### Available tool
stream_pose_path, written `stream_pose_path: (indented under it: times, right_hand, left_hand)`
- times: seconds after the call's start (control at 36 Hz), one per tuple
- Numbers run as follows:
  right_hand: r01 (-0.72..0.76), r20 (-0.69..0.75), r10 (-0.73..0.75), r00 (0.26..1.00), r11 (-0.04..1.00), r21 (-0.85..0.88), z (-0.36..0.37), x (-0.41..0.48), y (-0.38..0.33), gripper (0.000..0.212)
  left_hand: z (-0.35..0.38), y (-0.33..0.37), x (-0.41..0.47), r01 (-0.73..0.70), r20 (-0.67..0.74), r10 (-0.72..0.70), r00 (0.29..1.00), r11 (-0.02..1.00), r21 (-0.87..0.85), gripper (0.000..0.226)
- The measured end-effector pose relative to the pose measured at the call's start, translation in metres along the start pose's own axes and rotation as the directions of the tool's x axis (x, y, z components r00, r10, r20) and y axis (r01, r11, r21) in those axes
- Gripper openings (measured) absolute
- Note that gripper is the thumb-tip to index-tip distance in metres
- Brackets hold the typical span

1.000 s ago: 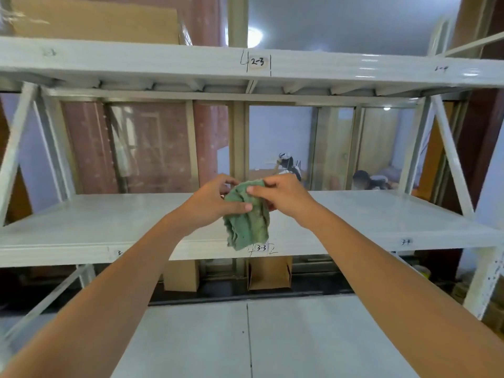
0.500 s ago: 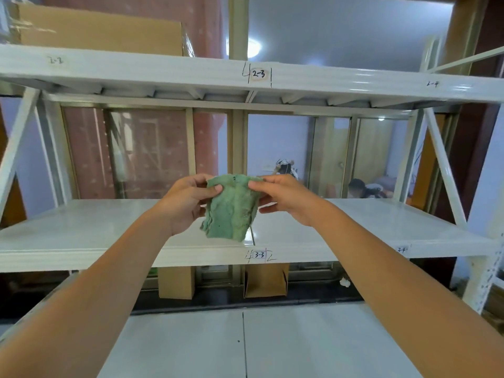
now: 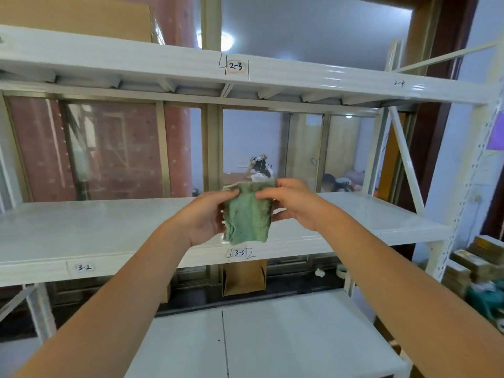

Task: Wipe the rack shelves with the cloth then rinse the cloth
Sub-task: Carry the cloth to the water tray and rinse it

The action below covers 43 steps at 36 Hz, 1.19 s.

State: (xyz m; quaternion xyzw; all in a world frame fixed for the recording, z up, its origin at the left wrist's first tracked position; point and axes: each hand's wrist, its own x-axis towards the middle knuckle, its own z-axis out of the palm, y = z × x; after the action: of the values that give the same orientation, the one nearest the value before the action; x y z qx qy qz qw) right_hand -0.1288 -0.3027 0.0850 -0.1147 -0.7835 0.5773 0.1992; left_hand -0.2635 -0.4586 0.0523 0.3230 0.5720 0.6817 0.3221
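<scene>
Between both hands' grips (image 3: 246, 192), cloth (image 3: 247, 218)

Middle shelf (image 3: 95, 230) bare across whole width; wide open gap between it and upper shelf (image 3: 163, 61), hand can pass in anywhere. Both hands, left hand (image 3: 207, 216) and right hand (image 3: 294, 203), hold cloth (image 3: 246, 216) in front of middle shelf, centre of frame, blocking nothing behind. Diagonal brace (image 3: 406, 159) and upright post (image 3: 463, 186) close right end. Cardboard box (image 3: 81, 17) occupies upper shelf, upper left of frame. Lower shelf (image 3: 272, 345) bare, bottom centre. Stacked boxes (image 3: 477, 268) crowd floor at lower right.
</scene>
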Motion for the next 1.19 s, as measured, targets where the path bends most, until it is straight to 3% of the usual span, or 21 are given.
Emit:
stream_pose_path:
  times: [0.08, 0.17, 0.33, 0.42, 0.5, 0.61, 0.75, 0.83, 0.89, 1.03, 1.19]
  right_hand:
    - [-0.064, -0.072, 0.065, 0.995, 0.998, 0.023, -0.022, -0.012, 0.01, 0.018]
    - [-0.12, -0.159, 0.129, 0.979, 0.991, 0.064, -0.048, -0.03, 0.024, 0.022]
    - [-0.18, -0.387, 0.246, 0.889, 0.963, 0.201, -0.11, -0.082, 0.058, 0.022]
    - [-0.169, -0.518, 0.288, 0.806, 0.949, 0.265, -0.146, -0.112, 0.072, 0.025]
    - [-0.105, -0.663, 0.28, 0.694, 0.951, 0.292, -0.186, -0.144, 0.081, 0.023]
    - [-0.034, -0.804, 0.222, 0.551, 0.969, 0.244, -0.24, -0.187, 0.094, 0.026]
    - [-0.095, -0.918, 0.175, 0.355, 0.984, 0.151, -0.295, -0.237, 0.104, 0.038]
    - [-0.141, -0.949, 0.119, 0.291, 0.987, 0.08, -0.324, -0.263, 0.109, 0.053]
    - [-0.176, -0.956, 0.087, 0.281, 0.984, 0.038, -0.342, -0.281, 0.116, 0.051]
    - [-0.101, -0.923, 0.106, 0.369, 0.992, 0.073, -0.374, -0.317, 0.13, 0.027]
    - [-0.064, -0.911, 0.134, 0.39, 0.991, 0.119, -0.417, -0.341, 0.148, 0.049]
  left_hand:
    - [0.028, -0.014, 0.021, 0.034, -0.014, -0.035, 0.999, 0.998, -0.06, 0.031]
    - [0.07, -0.029, 0.036, 0.027, -0.015, -0.027, 1.0, 1.0, -0.015, 0.026]
    - [0.171, -0.061, 0.065, -0.198, 0.004, 0.203, 0.979, 0.948, 0.25, 0.021]
    - [0.232, -0.076, 0.073, -0.357, 0.082, 0.351, 0.933, 0.866, 0.35, 0.026]
    - [0.296, -0.086, 0.074, -0.429, 0.166, 0.396, 0.903, 0.845, 0.319, 0.027]
    - [0.374, -0.097, 0.072, -0.434, 0.224, 0.388, 0.894, 0.872, 0.225, 0.028]
    - [0.465, -0.112, 0.068, -0.416, 0.321, 0.358, 0.877, 0.9, 0.131, 0.04]
    - [0.51, -0.123, 0.072, -0.372, 0.367, 0.316, 0.875, 0.923, 0.093, 0.046]
    - [0.537, -0.129, 0.073, -0.323, 0.397, 0.271, 0.877, 0.944, 0.07, 0.044]
    - [0.583, -0.133, 0.069, -0.221, 0.427, 0.184, 0.885, 0.974, 0.039, 0.03]
    - [0.639, -0.159, 0.091, -0.202, 0.472, 0.158, 0.867, 0.978, 0.045, 0.028]
